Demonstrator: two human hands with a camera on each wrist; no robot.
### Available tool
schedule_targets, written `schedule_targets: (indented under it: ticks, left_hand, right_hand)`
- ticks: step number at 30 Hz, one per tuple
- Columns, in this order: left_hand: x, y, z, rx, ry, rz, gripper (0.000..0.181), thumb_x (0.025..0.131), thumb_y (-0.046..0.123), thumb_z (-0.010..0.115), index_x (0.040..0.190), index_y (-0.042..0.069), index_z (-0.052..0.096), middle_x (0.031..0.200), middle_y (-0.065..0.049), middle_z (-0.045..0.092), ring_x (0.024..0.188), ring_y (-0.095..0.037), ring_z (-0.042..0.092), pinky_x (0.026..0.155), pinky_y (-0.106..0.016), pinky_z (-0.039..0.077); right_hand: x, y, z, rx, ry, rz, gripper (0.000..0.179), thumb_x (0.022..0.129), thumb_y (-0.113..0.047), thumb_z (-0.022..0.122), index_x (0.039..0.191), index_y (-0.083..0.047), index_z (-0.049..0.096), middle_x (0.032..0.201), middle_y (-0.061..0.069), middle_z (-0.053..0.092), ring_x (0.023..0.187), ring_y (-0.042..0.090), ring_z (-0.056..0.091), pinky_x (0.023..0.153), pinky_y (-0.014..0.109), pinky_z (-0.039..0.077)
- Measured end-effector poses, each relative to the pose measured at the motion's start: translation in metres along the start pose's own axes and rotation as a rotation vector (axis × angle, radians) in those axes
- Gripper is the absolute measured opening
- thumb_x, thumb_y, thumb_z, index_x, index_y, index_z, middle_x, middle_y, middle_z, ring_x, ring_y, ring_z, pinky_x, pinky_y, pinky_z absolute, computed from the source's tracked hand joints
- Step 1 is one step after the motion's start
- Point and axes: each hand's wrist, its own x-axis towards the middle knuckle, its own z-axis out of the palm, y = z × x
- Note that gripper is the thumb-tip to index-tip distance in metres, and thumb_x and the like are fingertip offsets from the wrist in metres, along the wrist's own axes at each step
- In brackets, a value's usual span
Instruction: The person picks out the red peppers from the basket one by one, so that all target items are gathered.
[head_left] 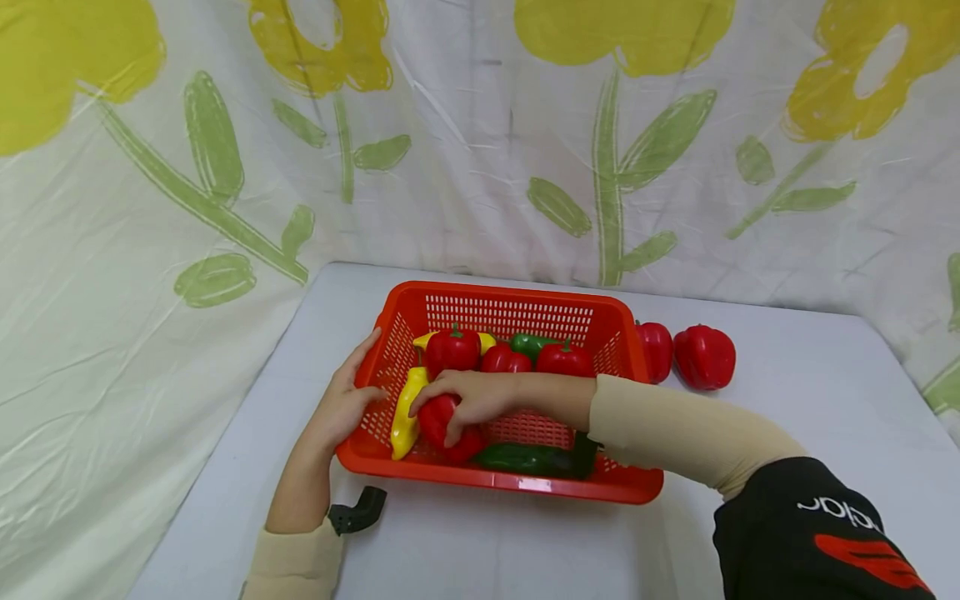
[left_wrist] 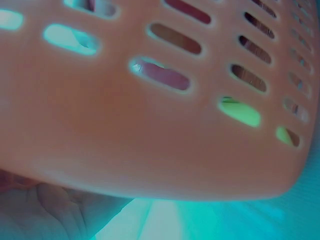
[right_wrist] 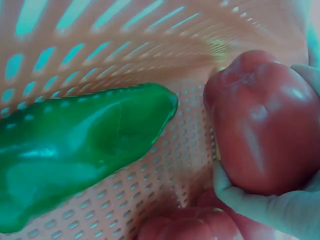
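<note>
A red-orange plastic basket (head_left: 495, 479) with slotted walls stands on the table. My left hand (head_left: 337, 412) grips its left rim, thumb on the inner side; the left wrist view is mostly filled by the basket's outer wall (left_wrist: 125, 145). Inside the basket, my right hand (head_left: 483, 395) holds a red bell pepper (right_wrist: 270, 125) near the front left corner, with fingers and thumb around its sides. Left of that pepper lies a long yellow piece (head_left: 407, 417), perhaps a pepper or banana. A long dark green vegetable (head_left: 521, 458) lies along the front wall.
Several more red bell peppers (head_left: 452, 350), another yellow piece (head_left: 487, 342) and a green one (head_left: 531, 344) sit at the basket's back. Two red bell peppers (head_left: 705, 357) stand on the table (head_left: 795, 392) right of it. A flower-printed cloth (head_left: 465, 183) hangs behind.
</note>
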Motion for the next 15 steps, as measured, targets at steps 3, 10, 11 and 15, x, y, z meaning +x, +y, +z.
schedule_targets:
  ticks: [3,10,11,15]
  left_hand:
    - [0.0,0.0,0.0,0.002,0.001,-0.004,0.081,0.084,-0.005,0.045,0.148,0.037,0.017,0.155,-0.007,0.018,0.126,-0.037,0.041,0.089,-0.047,0.05]
    - [0.001,-0.002,0.001,0.014,0.006,-0.004,0.081,0.084,-0.005,0.045,0.148,0.036,0.017,0.155,-0.007,0.019,0.126,-0.037,0.042,0.089,-0.047,0.051]
    - [0.002,-0.002,0.001,0.015,0.007,-0.006,0.081,0.084,-0.005,0.045,0.149,0.036,0.017,0.155,-0.007,0.019,0.126,-0.037,0.042,0.089,-0.046,0.051]
    - [0.002,-0.001,0.001,0.017,0.008,-0.012,0.081,0.084,-0.005,0.044,0.149,0.035,0.017,0.155,-0.008,0.02,0.125,-0.037,0.042,0.087,-0.046,0.051]
  right_hand:
    - [-0.003,-0.001,-0.001,0.006,-0.008,0.002,0.053,0.074,-0.015,0.072,0.123,-0.03,0.058,0.123,-0.001,0.042,0.115,0.018,0.04,0.076,0.026,0.054]
    - [-0.013,-0.005,-0.003,0.012,-0.003,-0.024,0.053,0.073,-0.014,0.073,0.122,-0.029,0.058,0.121,-0.003,0.045,0.114,0.017,0.042,0.076,0.026,0.054]
    - [-0.014,-0.005,-0.004,0.01,-0.003,-0.028,0.053,0.073,-0.014,0.073,0.122,-0.029,0.057,0.121,-0.003,0.045,0.114,0.017,0.042,0.076,0.026,0.054]
    - [-0.02,-0.007,-0.008,0.007,-0.004,-0.044,0.053,0.073,-0.014,0.074,0.121,-0.03,0.057,0.121,-0.004,0.045,0.115,0.016,0.042,0.076,0.026,0.055]
